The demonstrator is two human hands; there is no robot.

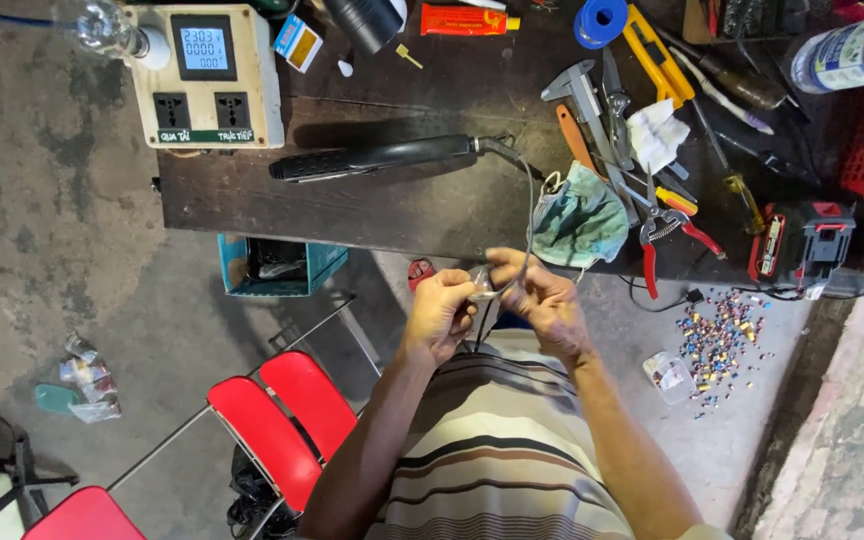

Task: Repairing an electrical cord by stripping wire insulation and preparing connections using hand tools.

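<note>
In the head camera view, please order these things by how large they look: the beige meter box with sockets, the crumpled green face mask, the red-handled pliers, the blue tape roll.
1. beige meter box
2. green face mask
3. red-handled pliers, close to the mask, so this order is unsure
4. blue tape roll

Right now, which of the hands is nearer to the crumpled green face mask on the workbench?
Right. The right hand sits just below the face mask, almost under its edge; the left hand is farther off, lower left.

Bare bench strip [392, 205] ahead lies open — face mask [580, 225] and pruning shears [667, 235] crowd the right.
</note>
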